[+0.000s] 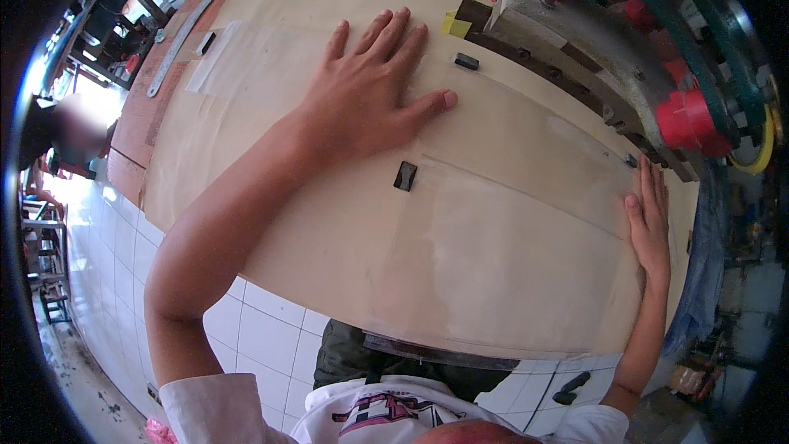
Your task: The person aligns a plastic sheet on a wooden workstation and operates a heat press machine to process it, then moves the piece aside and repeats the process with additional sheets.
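Left hand [362, 90] palm down on a clear sheet [493, 271], just beyond the middle black block [404, 175] and slightly to its left; fingers spread wide and straight, thumb out to the right, gripping nothing. Right hand [649, 222] well off to the right of the middle block, at the sheet's right end; fingers straight and close together, thumb a bit apart; not closed, though can't tell if the sheet's edge is caught under the hand. Sheet, thin and see-through, lies flat on the cream-topped counter [288, 255], mostly to the right of the middle block and toward the person; a straight edge line runs from near the block toward the right hand. Can't tell whether the block sits on the sheet or just beside it. Second black block [466, 61] beyond the middle one, to the right; a small dark block [631, 160] far right of it, next to the right hand's fingertips; another black block [205, 43] well to its left, beside a metal ruler [184, 43] that bends with the lens. Beyond and right of the middle block: a machine with a long metal bar and red knob-like parts [689, 122], yellow tape [456, 25] at the bar's near-left end. Blue plastic [703, 271] hangs far right of the middle block, past the counter's edge. White tiled floor [271, 312] below, on the person's side of the block.
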Motion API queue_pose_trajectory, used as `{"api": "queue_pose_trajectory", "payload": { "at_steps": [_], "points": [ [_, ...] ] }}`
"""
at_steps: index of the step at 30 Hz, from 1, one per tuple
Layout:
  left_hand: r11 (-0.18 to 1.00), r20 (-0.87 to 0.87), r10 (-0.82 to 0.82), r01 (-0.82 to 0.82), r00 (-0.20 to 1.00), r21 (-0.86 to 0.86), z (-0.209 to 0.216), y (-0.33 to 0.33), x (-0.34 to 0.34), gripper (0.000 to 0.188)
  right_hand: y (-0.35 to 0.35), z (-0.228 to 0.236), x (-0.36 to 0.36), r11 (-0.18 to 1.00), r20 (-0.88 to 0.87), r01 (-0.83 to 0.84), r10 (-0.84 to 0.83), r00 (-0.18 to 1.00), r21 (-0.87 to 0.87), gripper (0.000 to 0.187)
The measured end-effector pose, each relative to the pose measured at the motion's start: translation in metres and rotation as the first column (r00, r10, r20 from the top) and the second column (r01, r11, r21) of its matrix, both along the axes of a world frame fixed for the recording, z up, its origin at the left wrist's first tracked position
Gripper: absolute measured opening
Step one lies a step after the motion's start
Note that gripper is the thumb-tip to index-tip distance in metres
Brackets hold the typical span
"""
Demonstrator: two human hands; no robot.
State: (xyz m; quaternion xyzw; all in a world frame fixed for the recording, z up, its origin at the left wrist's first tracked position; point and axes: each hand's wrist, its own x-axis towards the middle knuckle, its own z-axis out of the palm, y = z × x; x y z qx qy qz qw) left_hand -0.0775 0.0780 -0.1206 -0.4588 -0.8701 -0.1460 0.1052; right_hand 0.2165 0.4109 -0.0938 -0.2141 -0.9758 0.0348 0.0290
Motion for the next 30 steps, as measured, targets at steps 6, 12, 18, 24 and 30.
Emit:
{"api": "queue_pose_trajectory", "payload": {
  "at_steps": [6,12,18,24,30],
  "points": [
    [1.000,-0.024,-0.007,0.007,1.000,0.019,-0.0011,0.0011,-0.0013,0.087,0.0000,0.0003,-0.0001,1.000,0.000,-0.002,0.002,1.000,-0.001,0.076],
    [1.000,-0.036,-0.004,0.005,0.999,0.022,-0.0021,0.0015,-0.0010,0.087,0.0005,0.0004,0.0009,1.000,0.001,-0.006,0.006,1.000,0.010,0.076],
    [1.000,-0.046,-0.004,0.006,0.999,0.029,-0.0027,0.0024,-0.0010,0.087,-0.0009,0.0021,0.0006,0.999,0.005,0.029,-0.029,1.000,-0.013,0.081],
    [0.999,-0.042,-0.003,0.004,0.999,0.035,-0.0028,0.0005,0.0023,0.085,0.0012,0.0011,0.0026,1.000,0.019,0.023,-0.023,1.000,-0.014,0.080],
    [0.998,-0.066,-0.003,0.007,0.998,0.066,-0.0052,0.0001,0.0024,0.085,0.0032,-0.0035,0.0041,1.000,-0.006,-0.002,0.002,1.000,-0.015,0.076]
  ]
}}
